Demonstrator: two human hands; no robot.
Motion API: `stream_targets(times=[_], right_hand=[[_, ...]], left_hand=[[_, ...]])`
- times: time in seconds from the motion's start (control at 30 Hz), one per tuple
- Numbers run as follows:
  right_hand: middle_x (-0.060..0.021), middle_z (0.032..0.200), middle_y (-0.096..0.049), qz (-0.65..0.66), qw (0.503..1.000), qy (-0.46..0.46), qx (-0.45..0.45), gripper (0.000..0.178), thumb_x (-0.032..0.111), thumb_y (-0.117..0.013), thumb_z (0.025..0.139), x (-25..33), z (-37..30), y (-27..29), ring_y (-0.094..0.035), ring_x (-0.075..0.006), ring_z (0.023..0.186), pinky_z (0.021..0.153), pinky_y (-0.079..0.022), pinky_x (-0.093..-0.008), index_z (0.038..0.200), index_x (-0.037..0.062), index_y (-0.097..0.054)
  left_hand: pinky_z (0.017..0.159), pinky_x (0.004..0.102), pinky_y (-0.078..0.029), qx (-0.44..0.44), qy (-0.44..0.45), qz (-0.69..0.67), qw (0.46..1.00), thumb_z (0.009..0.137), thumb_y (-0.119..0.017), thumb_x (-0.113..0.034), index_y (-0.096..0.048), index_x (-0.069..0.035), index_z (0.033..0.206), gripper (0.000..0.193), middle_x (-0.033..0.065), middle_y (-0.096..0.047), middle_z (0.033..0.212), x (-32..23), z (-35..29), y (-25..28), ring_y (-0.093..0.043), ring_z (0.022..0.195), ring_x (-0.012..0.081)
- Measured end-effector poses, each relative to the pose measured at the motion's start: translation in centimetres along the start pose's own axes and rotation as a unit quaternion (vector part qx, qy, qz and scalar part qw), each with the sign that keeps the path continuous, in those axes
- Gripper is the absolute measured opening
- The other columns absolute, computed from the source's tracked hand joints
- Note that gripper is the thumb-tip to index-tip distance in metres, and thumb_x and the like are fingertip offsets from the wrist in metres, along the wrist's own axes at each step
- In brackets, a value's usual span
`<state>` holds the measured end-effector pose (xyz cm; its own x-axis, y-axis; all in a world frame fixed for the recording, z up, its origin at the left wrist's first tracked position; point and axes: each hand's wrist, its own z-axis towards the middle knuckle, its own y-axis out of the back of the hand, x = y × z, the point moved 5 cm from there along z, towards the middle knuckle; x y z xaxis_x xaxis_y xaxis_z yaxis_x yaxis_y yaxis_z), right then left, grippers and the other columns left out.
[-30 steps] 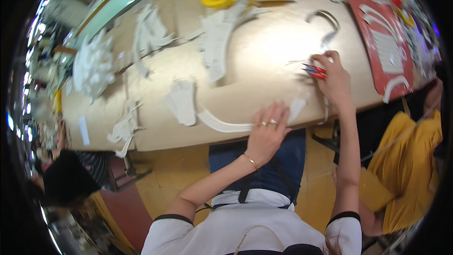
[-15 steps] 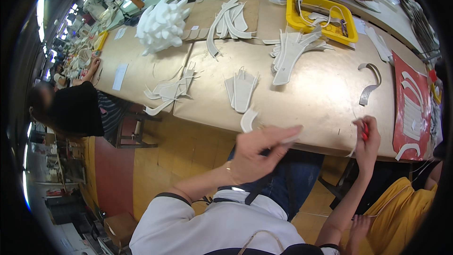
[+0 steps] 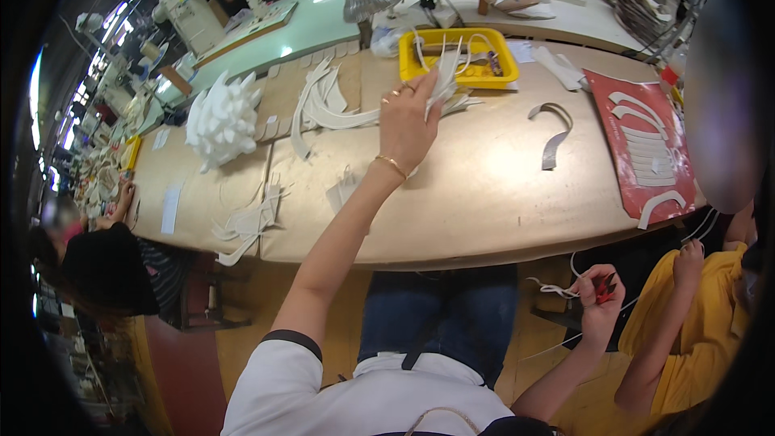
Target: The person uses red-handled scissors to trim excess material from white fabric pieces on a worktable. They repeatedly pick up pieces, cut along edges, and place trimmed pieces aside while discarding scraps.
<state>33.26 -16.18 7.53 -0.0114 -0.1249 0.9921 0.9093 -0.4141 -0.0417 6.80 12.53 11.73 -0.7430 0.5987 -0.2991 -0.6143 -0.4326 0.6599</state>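
Observation:
My left hand reaches across the table to a pile of pale cut pieces, fingers closed on a whitish fabric piece with loose threads pointing up. The hand hides most of the pile. My right hand, in front of the table's near edge, is closed round small red thread snips. A thin white cord trails from its fingers. Under my left forearm lie more pale pieces, partly hidden and blurred.
A yellow tray stands beyond my left hand. A curved grey strip and a red sheet with white pieces lie to the right. Leftward are a spiky white bundle and threaded pieces. Someone in yellow sits close by.
My left hand has moved from the near edge out to the far pile and taken hold of a piece. My right hand has drawn back below the table edge. The view has shifted.

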Motion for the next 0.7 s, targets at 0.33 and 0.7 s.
stream_targets(times=[0.33, 0.7], right_hand=[[-0.0053, 0.085, -0.068, -0.021, 0.991, -0.135, 0.004, 0.021, -0.003, -0.065, 0.090, -1.3, -1.1, 0.4, -0.066, -0.0107, 0.080, 0.075, -0.052, -0.0238, 0.111, -0.0028, -0.066], [-0.0051, 0.089, -0.069, 0.078, 0.993, -0.046, -0.074, 0.017, 0.008, -0.067, 0.093, -0.7, 3.7, -0.7, -0.067, -0.0098, 0.081, 0.069, -0.050, -0.0206, 0.105, -0.0033, -0.065]], left_hand=[[0.099, 0.0428, -0.045, 0.234, -0.033, -0.170, 0.957, 0.091, -0.065, -0.028, -0.065, -0.001, 0.120, 0.040, 0.0184, -0.064, 0.123, -7.2, -2.1, -13.5, -0.060, 0.113, 0.0345], [0.084, 0.0291, -0.051, 0.381, 0.152, -0.621, 0.668, 0.093, -0.066, -0.015, -0.071, 0.000, 0.112, 0.024, 0.0121, -0.068, 0.116, -18.1, -8.5, -6.5, -0.065, 0.096, 0.0156]])
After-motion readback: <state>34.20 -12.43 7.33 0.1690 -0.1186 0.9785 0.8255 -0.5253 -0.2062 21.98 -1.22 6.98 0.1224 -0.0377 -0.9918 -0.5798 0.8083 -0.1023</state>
